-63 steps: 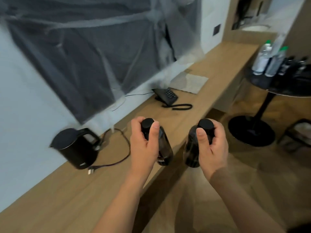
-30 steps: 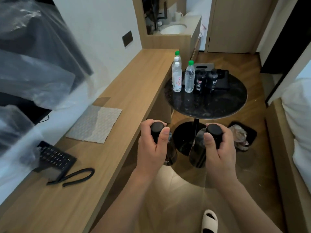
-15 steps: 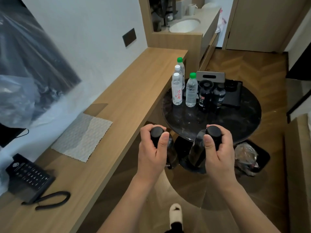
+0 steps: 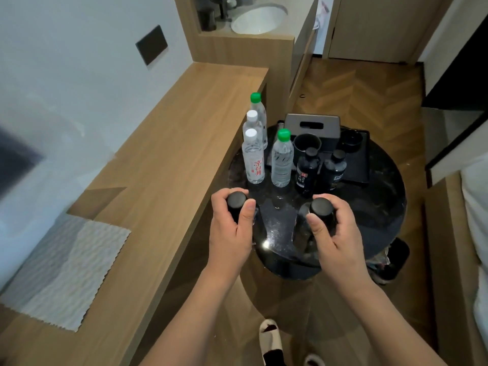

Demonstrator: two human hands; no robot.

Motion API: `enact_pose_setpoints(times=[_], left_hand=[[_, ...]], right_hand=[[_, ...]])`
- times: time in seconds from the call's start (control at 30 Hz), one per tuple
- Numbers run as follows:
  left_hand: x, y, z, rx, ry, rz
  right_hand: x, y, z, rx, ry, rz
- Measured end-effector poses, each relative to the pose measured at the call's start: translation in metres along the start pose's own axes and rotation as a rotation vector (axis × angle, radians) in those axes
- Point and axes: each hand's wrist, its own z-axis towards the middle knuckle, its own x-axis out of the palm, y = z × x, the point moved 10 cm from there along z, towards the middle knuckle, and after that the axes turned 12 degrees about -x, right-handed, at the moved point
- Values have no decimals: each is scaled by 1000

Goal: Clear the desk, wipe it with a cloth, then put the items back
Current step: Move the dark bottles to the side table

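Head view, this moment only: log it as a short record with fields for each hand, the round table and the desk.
left hand: left hand grips a dark bottle near its black cap
right hand: right hand grips a second dark bottle the same way
position: both held over the near part of the round black table
table contents: four clear water bottles, two small dark bottles, a black tray with cups, a grey tissue box
desk: wooden desk with a light cloth lying flat
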Motion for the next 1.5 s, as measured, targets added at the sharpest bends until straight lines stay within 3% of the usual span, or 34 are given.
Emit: enact_pose_setpoints(times=[0.23, 0.43, 0.57, 0.67, 0.9, 1.13, 1.33, 1.5], left_hand=[[37, 11, 62, 7, -57, 319], [86, 6, 78, 3, 198, 395], [156, -14, 79, 97, 435, 564], [209, -28, 73, 161, 519, 627], [302, -43, 71, 216, 545, 731], [349, -28, 85, 167, 479, 951], [352, -28, 89, 142, 482, 950], [314, -42, 91, 172, 429, 790]], right_hand=[[-5, -74, 45, 134, 94, -186], [-51, -144, 69, 272, 132, -199], [-85, -179, 89, 296, 77, -225], [-102, -209, 99, 333, 41, -229], [-125, -253, 120, 346, 35, -254], [-132, -262, 115, 351, 42, -237], [-129, -246, 120, 342, 1, -237], [-116, -200, 139, 110, -29, -301]])
